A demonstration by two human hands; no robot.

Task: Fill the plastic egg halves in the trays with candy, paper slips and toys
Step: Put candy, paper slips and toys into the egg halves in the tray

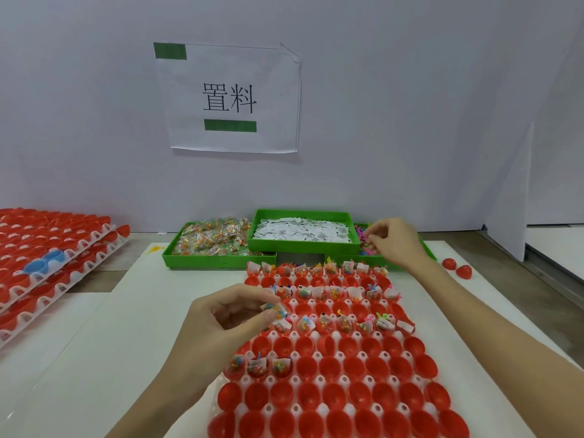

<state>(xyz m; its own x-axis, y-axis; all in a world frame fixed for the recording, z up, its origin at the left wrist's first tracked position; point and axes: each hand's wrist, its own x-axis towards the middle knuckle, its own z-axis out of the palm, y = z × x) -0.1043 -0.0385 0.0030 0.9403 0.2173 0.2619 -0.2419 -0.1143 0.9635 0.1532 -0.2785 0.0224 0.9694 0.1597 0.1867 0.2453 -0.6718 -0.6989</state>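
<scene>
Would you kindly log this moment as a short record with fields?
left hand: holds a candy packet over the tray
right hand: picking in the toy bin
slip bin: sits between the candy bin and toy bin
tray: far alternate rows filled; near rows mostly empty red halves
spare trays: stacked at left
loose halves: two, right of tray
</scene>
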